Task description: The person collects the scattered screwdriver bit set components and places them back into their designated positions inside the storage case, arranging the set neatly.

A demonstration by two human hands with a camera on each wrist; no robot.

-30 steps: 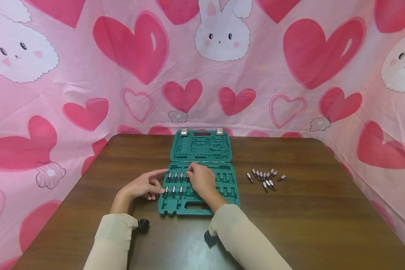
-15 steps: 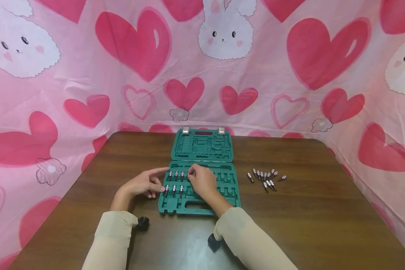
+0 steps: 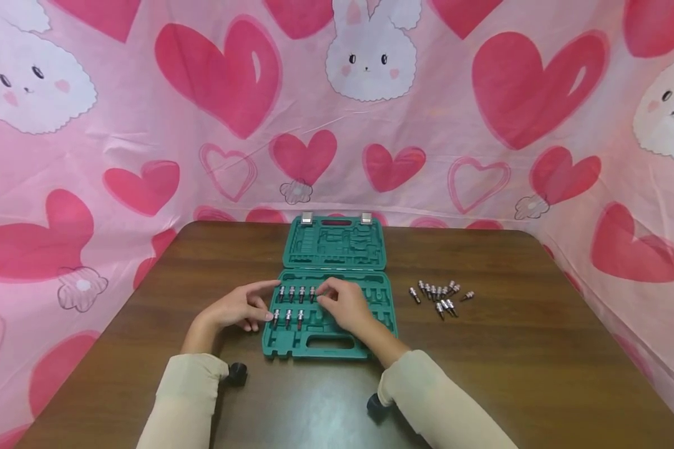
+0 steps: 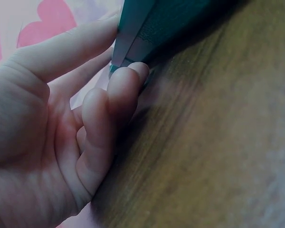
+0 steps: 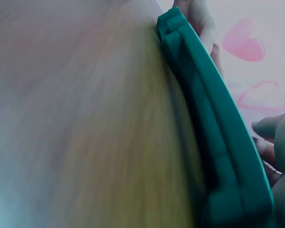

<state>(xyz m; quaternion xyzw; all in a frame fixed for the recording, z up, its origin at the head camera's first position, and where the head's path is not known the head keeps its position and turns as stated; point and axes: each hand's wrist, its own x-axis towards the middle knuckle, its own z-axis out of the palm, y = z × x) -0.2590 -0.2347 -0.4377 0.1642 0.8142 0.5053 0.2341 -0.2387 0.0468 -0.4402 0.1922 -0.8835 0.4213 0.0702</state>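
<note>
Pale sleeves (image 3: pixel 182 399) and dark wrist-worn devices (image 3: pixel 237 374) frame the foreground as a person works over an open green case (image 3: pixel 283 342) on a brown wooden counter (image 3: pixel 539 349). The left hand (image 3: pixel 237 310) rests at the case's left edge, its grip spread, forefinger extended and thumb on the rim, the other fingers tucked below. Close by, three bits of a nearer row (image 3: pixel 289 318) lie in their slots, silver ends pointing away.

Just beyond, the right hand (image 3: pixel 345 305) hovers over the tray, its grip narrow, thumb and forefinger slightly parted with no held item visible. The fingertips are just beside the fourth bit (image 3: pixel 312 294) in the farther row; whether they touch it is unclear. Such bits look stiff, sturdy and slick, light enough for a fingertip pinch around the silver end; the case appears to be rigid plastic, best steadied by its rim.

To the right, loose bits (image 3: pixel 439 293) lie clustered. Behind stand the raised lid (image 3: pixel 337 244) and heart-printed cloth (image 3: pixel 230 81).
</note>
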